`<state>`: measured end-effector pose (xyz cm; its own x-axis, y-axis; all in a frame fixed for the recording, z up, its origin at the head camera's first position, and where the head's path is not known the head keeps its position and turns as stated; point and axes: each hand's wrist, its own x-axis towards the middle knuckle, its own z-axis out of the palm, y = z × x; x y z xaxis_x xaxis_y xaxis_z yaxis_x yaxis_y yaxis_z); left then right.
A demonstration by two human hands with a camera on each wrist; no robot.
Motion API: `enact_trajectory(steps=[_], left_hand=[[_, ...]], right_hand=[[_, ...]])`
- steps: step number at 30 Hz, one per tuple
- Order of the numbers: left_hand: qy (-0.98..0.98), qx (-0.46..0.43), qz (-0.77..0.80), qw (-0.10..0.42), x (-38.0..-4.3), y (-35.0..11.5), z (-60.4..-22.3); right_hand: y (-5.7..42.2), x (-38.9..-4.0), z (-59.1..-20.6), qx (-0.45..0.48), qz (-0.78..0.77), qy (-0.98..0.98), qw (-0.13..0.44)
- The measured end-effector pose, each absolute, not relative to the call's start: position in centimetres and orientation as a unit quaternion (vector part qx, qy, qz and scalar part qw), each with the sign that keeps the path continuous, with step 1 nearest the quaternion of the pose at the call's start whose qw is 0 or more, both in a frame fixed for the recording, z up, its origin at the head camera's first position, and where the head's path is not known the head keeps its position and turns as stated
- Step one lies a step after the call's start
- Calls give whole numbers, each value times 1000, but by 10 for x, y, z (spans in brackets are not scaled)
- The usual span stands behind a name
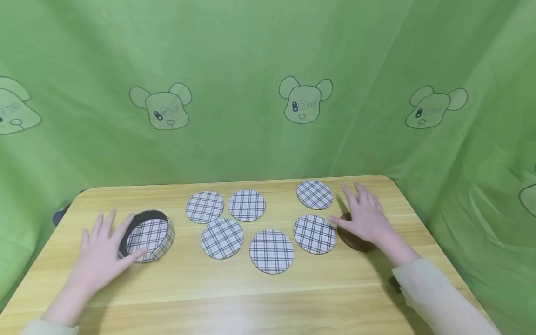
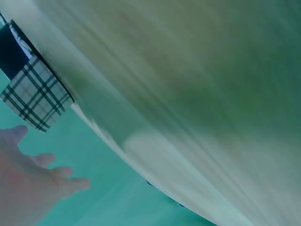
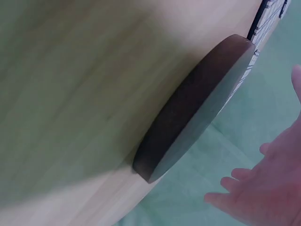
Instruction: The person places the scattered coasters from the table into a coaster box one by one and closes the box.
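Note:
My left hand (image 1: 98, 256) hovers at the left side of a round plaid box (image 1: 168, 244), fingers spread and thumb over its near rim. In the left wrist view that hand (image 2: 28, 179) stands apart from the plaid wall (image 2: 40, 94). Inside the box lies a plaid disc (image 1: 146, 236). At the right, my right hand (image 1: 366, 218) is held with spread fingers above a dark brown round disc (image 1: 353, 239), partly hiding it. The right wrist view shows a gap between hand (image 3: 263, 188) and thick disc (image 3: 193, 108).
Several round plaid coasters lie flat on the wooden table (image 1: 234, 298) between the hands; one coaster (image 1: 314, 234) is close to the right thumb, another (image 1: 315, 195) lies behind it. A green curtain (image 1: 234, 83) with bear-head drawings hangs around the table's far and side edges.

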<state>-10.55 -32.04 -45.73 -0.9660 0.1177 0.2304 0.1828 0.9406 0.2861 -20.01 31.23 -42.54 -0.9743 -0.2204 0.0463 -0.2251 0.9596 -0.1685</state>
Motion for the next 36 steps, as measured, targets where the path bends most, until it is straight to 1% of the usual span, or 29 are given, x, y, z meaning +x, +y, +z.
enact_trajectory(steps=[4, 14, 21, 29, 36], left_hand=[[-974, -83, -181, 106, -110, -329, -458], [-943, -97, -309, 73, -113, -348, -459], [-916, -104, -386, 45, -111, -350, -461], [-887, -106, -450, 7, -115, -350, -464], [-855, -113, -506, -3, -117, -354, -471]], right_hand=[[309, -207, -426, 118, 106, -987, 16], [303, -222, -422, 128, 173, -976, -3], [300, -235, -425, 130, 213, -968, -16], [293, -250, -427, 137, 265, -955, -6], [286, -264, -433, 110, 303, -946, -9]])
